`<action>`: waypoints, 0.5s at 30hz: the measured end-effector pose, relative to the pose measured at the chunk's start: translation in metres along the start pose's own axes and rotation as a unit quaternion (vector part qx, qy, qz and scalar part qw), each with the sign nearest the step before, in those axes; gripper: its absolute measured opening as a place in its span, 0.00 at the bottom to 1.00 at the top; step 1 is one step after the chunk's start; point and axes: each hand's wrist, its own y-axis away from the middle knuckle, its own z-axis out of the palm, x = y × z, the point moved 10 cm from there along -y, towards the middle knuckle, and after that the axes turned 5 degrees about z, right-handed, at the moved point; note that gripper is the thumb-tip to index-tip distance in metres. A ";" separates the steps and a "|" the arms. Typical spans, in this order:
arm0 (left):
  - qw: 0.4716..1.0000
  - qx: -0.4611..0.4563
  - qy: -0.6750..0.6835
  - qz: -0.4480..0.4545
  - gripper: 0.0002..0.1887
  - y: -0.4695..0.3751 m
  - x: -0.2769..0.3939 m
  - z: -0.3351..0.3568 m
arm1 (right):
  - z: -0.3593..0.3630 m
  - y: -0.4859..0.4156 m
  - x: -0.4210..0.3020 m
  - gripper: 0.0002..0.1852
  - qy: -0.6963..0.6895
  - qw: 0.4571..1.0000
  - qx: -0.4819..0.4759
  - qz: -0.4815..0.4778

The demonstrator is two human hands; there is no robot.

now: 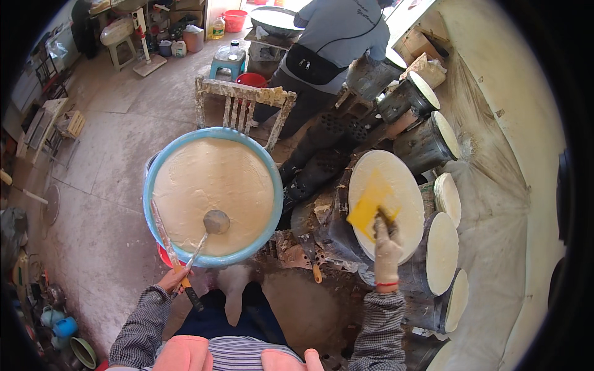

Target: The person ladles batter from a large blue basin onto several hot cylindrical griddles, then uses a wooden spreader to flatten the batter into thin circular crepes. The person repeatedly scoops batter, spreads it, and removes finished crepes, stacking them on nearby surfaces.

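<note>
A wide light-blue basin (278,185) full of pale, thick batter (209,167) stands before me. My left hand (174,281), bare, grips the handles of a metal ladle (216,221) and a long batter-smeared blade (162,227) with an orange and black handle. The ladle's bowl lies over the batter. The blade crosses the basin's left rim. On the right, my gloved right hand (388,243) holds a yellow flat scraper (371,204), blurred, over a round griddle (386,162) coated with pale batter. Whether the scraper touches the batter I cannot tell.
A person (334,41) bends at the back beside another round pan (274,19). Several drum stoves with pale round tops (443,252) line the right wall. A batter-crusted wooden chair (246,95) is behind the basin. Black perforated briquettes (320,169) and a wooden-handled trowel (317,273) lie between basin and griddle.
</note>
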 end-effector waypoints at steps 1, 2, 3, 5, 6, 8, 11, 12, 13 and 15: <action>1.000 -0.002 -0.001 -0.007 0.20 -0.001 -0.002 0.006 | -0.035 -0.021 -0.014 0.17 0.145 0.983 0.047 -0.106; 1.000 0.011 -0.001 -0.011 0.20 0.005 -0.004 0.004 | -0.051 -0.041 -0.026 0.16 0.317 0.929 0.094 -0.167; 1.000 0.025 -0.001 -0.016 0.20 0.009 -0.005 0.002 | -0.057 -0.062 -0.037 0.15 0.475 0.840 0.138 -0.223; 0.999 0.040 0.000 -0.028 0.20 0.015 -0.010 0.001 | -0.063 -0.112 -0.029 0.16 0.617 0.740 0.146 -0.224; 0.999 0.031 0.003 -0.031 0.20 0.011 -0.013 0.008 | -0.076 -0.135 -0.021 0.15 0.665 0.716 0.125 -0.173; 0.999 0.033 0.004 -0.034 0.20 0.006 -0.019 0.016 | -0.078 -0.176 0.014 0.13 0.741 0.655 0.074 -0.128; 0.998 0.051 0.000 -0.034 0.20 0.000 -0.026 0.019 | -0.052 -0.201 0.109 0.09 0.783 0.597 0.041 -0.170; 0.997 0.069 0.010 -0.028 0.21 0.004 -0.028 0.018 | -0.018 -0.178 0.085 0.09 0.780 0.597 0.034 -0.183; 0.996 0.079 0.020 -0.030 0.20 0.009 -0.033 0.016 | 0.009 -0.153 0.057 0.09 0.778 0.597 0.028 -0.193; 0.996 0.079 0.040 -0.019 0.20 0.005 -0.034 0.019 | 0.022 -0.127 0.043 0.10 0.723 0.634 -0.098 -0.255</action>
